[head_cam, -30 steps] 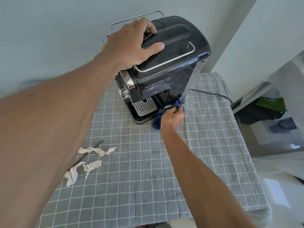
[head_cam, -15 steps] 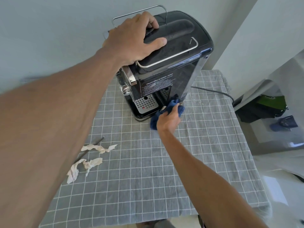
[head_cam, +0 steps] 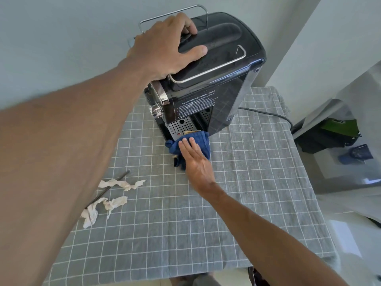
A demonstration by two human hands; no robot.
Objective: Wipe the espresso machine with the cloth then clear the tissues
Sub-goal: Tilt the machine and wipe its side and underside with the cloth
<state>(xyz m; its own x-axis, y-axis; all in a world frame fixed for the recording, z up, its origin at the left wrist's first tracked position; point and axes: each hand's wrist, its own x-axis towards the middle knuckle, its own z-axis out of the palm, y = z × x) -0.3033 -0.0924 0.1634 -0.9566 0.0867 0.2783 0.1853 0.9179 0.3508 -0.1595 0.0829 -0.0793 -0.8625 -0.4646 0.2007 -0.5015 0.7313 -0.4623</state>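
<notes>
The black espresso machine [head_cam: 216, 93] stands at the back of the table on a grey checked tablecloth [head_cam: 247, 182]. My left hand [head_cam: 165, 48] grips its top, with the fingers curled over the raised lid and the thumb lying along it. With straight fingers, my right hand [head_cam: 195, 159] presses a blue cloth [head_cam: 203, 141] against the machine's front base, just below the perforated drip tray [head_cam: 179, 126]. Two crumpled white tissues [head_cam: 121, 184] [head_cam: 103, 207] lie on the tablecloth at the left.
A thin dark stick [head_cam: 123, 176] lies across the tissues. The machine's black cable [head_cam: 268, 113] runs off the table's right side. A black and green bag [head_cam: 329, 133] sits on the floor to the right. A wall stands close behind the machine.
My right hand slid the blue cloth left from the machine's right front corner to the base under the drip tray, and its fingers flattened. My left hand stayed on top.
</notes>
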